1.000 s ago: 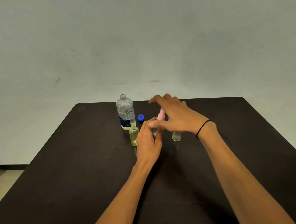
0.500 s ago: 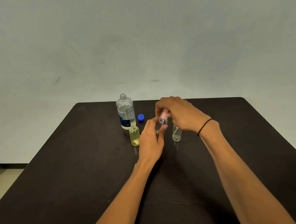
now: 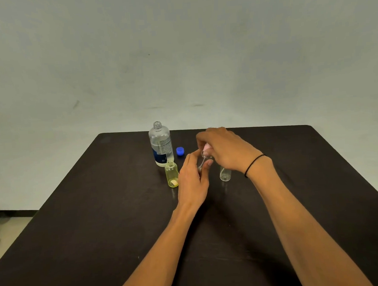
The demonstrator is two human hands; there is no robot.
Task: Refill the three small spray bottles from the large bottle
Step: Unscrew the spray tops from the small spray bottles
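**At mid-tabletop: both hands on one small bottle**

Near the far edge of the dark tabletop (image 3: pixel 99 214), the large bottle (image 3: pixel 161 144) stands uncapped, blue cap (image 3: pixel 180 151) beside it. Left hand (image 3: pixel 192 182) curls around a small clear bottle (image 3: pixel 201 164); right hand (image 3: pixel 226 150) pinches its pink spray top (image 3: pixel 206 151). Yellow small bottle (image 3: pixel 172 174) stands left of the hands, an open clear bottle (image 3: pixel 225 174) right.

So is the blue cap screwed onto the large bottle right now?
No, the blue cap lies on the table beside the large bottle, whose threaded neck is open.
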